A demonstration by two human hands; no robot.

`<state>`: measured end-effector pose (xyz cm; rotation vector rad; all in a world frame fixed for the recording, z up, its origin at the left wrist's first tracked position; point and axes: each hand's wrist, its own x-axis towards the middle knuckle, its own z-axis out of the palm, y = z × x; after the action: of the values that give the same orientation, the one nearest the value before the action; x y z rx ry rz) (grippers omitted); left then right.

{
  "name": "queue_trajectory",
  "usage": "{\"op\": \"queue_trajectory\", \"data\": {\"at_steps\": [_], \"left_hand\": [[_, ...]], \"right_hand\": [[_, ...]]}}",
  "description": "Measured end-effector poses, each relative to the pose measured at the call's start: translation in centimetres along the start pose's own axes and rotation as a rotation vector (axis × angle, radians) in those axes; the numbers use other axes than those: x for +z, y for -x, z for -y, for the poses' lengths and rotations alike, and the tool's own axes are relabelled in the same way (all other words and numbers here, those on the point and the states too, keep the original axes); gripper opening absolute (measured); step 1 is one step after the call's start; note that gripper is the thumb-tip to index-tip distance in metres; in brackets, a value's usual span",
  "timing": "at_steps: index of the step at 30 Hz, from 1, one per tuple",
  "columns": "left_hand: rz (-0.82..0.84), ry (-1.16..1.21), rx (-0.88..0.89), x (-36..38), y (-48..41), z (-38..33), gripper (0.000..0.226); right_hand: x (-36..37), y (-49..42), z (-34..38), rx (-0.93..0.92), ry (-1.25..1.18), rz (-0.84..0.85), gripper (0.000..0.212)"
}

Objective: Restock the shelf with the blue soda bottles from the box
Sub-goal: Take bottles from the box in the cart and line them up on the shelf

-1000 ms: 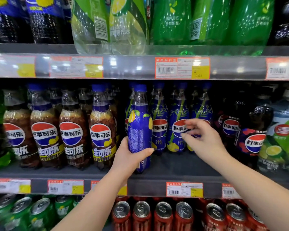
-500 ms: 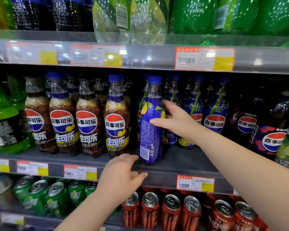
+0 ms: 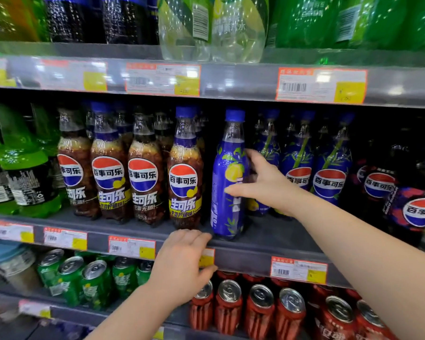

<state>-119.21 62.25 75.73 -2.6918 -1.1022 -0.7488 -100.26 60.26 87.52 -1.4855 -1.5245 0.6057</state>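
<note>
- Right hand (image 3: 268,187) grips one blue soda bottle (image 3: 227,217), thumb across its front, fingers curled round its right side.
- Left hand (image 3: 182,268) holds the shelf lip (image 3: 243,256), fingers bent over the top, thumb underneath.
- The held bottle has a blue cap, a clear neck, and a blue wrap with yellow lemons and green leaves.
- It stands upright near the middle shelf's front edge, long axis vertical, cap up.
- Four brown cola bottles (image 3: 184,182) stand to its left in the front row; three matching blue bottles (image 3: 329,173) stand to its right.

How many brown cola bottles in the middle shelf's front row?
4 cola bottles, side by side between the green bottles and the blue bottle. More behind, partly hidden.
</note>
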Motion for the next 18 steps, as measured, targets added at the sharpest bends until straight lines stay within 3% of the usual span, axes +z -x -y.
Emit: {"op": "queue_trajectory", "data": {"at_steps": [3, 5, 7, 12, 16, 18], "left_hand": [[-0.005, -0.002, 0.012, 0.0, 0.0, 0.0, 0.054], [0.0, -0.007, 0.01, -0.1, 0.0, 0.0, 0.054], [-0.006, -0.005, 0.011, 0.0, 0.0, 0.0, 0.054], [0.0, -0.018, 0.01, 0.1, -0.1, 0.2, 0.055], [0.001, -0.012, 0.018, -0.1, 0.0, 0.2, 0.056], [0.007, -0.003, 0.02, -0.1, -0.1, 0.2, 0.055]], "right_hand": [[0.5, -0.1, -0.5, 0.018, 0.065, -0.091, 0.093], [0.3, 0.2, -0.7, 0.056, -0.026, -0.011, 0.076], [0.0, 0.6, -1.1, 0.076, -0.106, 0.081, 0.075], [1.0, 0.4, -1.7, 0.08, 0.016, -0.04, 0.085], [1.1, 0.5, -2.3, 0.088, -0.075, 0.096, 0.073], [1.3, 0.5, -2.6, 0.088, -0.102, 0.063, 0.076]]}}
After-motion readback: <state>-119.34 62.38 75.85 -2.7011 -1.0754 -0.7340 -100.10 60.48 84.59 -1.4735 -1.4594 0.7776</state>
